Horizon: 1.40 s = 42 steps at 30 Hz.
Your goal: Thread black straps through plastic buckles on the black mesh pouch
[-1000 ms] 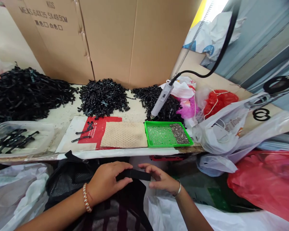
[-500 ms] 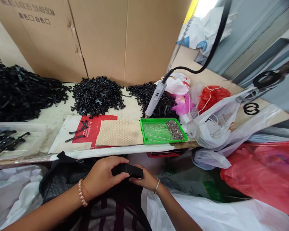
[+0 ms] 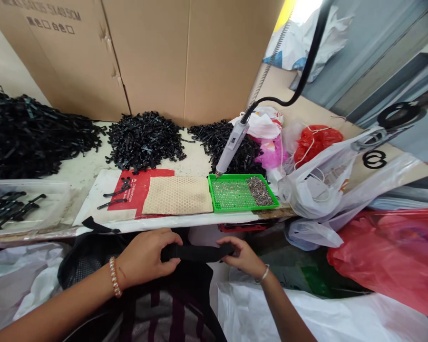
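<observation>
A wide black strap point(image 3: 199, 253) stretches between my two hands, just below the table's front edge. The fingers of my left hand point(image 3: 153, 254) are closed around its left end. My right hand point(image 3: 244, 256) pinches the other end between thumb and fingers. Directly beyond the hands lies a beige textured pad point(image 3: 178, 195), with a green tray point(image 3: 211, 194) of small metal screws to its right. A grey electric screwdriver point(image 3: 231, 147) hangs from a coiled spring, its tip over the tray's back left corner. Both hands are clear of these.
Several heaps of black parts point(image 3: 146, 140) lie along the back, before a tall cardboard sheet point(image 3: 157, 57). A clear plastic box point(image 3: 57, 202) with black parts stands at left. Scissors point(image 3: 371, 137) and a red bag point(image 3: 388, 251) are at right. Black mesh point(image 3: 80, 263) hangs below the edge.
My right hand has moved to the right, away from my left hand, drawing the black strap out between them. My left hand has shifted slightly left.
</observation>
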Each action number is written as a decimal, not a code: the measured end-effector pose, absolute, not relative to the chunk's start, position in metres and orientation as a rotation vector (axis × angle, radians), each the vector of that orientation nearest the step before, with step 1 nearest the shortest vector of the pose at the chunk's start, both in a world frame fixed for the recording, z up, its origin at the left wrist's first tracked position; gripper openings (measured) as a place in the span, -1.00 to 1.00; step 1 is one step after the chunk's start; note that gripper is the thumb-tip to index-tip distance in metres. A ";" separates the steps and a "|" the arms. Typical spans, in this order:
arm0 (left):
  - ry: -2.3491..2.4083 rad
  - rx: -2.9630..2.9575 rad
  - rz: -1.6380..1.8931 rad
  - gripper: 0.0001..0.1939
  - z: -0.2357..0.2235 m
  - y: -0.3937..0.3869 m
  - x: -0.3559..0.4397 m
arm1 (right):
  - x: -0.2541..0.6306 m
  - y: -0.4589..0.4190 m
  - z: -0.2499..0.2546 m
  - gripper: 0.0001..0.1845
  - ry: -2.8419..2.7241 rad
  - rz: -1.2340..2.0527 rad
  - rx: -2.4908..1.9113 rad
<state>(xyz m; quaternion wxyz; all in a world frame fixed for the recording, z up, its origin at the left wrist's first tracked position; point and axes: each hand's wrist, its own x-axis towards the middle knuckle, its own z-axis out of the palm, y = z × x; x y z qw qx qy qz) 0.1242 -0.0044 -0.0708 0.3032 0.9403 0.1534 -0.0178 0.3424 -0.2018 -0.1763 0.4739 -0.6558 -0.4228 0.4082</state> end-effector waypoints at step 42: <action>0.096 1.651 -0.224 -0.58 -0.069 -0.016 0.209 | 0.334 -0.203 -0.011 -0.75 -1.826 0.393 -1.848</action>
